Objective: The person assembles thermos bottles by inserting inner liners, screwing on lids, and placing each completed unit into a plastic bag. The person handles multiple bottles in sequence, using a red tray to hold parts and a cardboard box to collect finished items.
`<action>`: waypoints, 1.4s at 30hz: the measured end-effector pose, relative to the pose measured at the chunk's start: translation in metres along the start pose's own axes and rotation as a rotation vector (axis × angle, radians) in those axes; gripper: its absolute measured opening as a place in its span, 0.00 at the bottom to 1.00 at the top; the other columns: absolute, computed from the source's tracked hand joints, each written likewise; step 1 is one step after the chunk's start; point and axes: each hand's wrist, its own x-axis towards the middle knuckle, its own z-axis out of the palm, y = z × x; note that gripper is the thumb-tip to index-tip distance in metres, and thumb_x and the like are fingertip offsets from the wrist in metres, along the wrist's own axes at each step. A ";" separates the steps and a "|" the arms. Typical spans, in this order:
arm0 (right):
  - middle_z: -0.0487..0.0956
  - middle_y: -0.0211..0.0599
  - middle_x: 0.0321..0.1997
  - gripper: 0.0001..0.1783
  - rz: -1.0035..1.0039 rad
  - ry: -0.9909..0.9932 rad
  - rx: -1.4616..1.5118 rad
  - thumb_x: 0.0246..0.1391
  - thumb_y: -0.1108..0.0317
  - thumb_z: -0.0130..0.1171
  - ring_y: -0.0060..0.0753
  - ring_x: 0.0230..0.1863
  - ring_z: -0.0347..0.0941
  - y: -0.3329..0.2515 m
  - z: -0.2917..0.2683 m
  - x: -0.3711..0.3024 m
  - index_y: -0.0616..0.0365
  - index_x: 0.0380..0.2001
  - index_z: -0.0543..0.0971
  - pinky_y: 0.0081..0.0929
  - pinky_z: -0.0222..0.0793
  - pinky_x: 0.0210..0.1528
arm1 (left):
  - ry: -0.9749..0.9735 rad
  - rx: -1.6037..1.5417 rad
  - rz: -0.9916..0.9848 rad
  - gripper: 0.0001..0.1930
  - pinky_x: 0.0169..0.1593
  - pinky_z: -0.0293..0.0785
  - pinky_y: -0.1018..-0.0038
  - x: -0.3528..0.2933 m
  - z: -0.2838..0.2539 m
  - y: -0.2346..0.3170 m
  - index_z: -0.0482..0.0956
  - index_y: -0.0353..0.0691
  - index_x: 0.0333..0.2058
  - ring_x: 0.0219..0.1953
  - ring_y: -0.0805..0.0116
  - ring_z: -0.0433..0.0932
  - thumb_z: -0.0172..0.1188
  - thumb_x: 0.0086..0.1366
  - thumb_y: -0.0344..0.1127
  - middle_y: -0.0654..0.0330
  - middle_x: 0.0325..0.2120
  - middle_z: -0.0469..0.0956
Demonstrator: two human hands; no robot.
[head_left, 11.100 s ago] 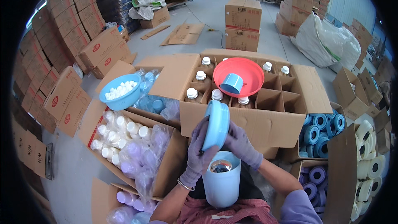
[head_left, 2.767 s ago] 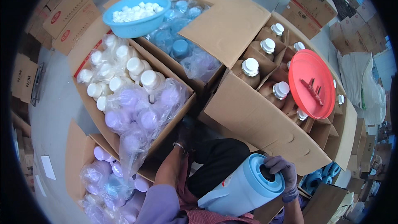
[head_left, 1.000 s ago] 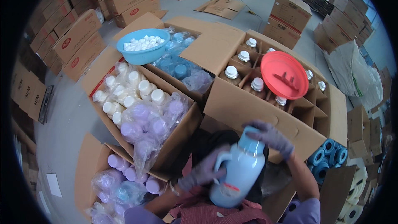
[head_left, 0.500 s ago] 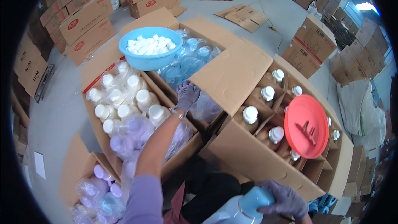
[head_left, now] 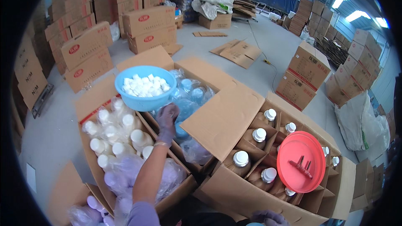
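Now L hand (head_left: 167,117) fingers curled among blue caps (head_left: 188,96).

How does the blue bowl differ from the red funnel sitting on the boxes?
The blue bowl sits upright and holds white caps; the red funnel lies upside down, its underside ribs showing, holding nothing. The bowl rests over the boxes of loose bagged bottles, with the left hand just below its rim; the funnel rests on capped bottles in the divided carton, no hand near it. Both are round and look like plastic.
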 end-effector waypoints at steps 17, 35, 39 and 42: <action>0.82 0.44 0.45 0.26 0.189 0.148 0.129 0.66 0.51 0.52 0.35 0.46 0.78 0.026 0.022 -0.017 0.65 0.48 0.79 0.31 0.73 0.51 | -0.523 1.755 -0.217 0.27 0.65 0.41 0.36 -0.027 -0.019 -0.093 0.75 0.57 0.59 0.68 0.52 0.55 0.44 0.68 0.59 0.57 0.66 0.62; 0.76 0.41 0.58 0.29 -0.271 -0.179 -0.010 0.56 0.63 0.62 0.34 0.60 0.71 0.004 0.046 0.066 0.64 0.59 0.72 0.33 0.63 0.65 | -0.779 -0.331 0.058 0.29 0.67 0.66 0.53 -0.141 0.042 0.290 0.61 0.34 0.66 0.65 0.54 0.67 0.32 0.78 0.49 0.57 0.66 0.64; 0.61 0.47 0.68 0.58 -0.962 0.053 -0.649 0.44 0.57 0.74 0.38 0.69 0.57 -0.057 0.089 0.083 0.64 0.71 0.51 0.38 0.53 0.71 | -1.048 -0.657 -0.104 0.26 0.71 0.58 0.57 -0.165 0.160 0.327 0.62 0.41 0.67 0.67 0.61 0.64 0.36 0.78 0.47 0.56 0.66 0.65; 0.61 0.49 0.68 0.59 -1.043 -0.071 -0.646 0.42 0.56 0.76 0.39 0.70 0.55 -0.077 0.127 0.087 0.64 0.70 0.51 0.37 0.51 0.72 | -1.074 -0.777 -0.073 0.24 0.72 0.56 0.57 -0.152 0.209 0.306 0.65 0.41 0.65 0.67 0.60 0.64 0.37 0.77 0.45 0.56 0.65 0.66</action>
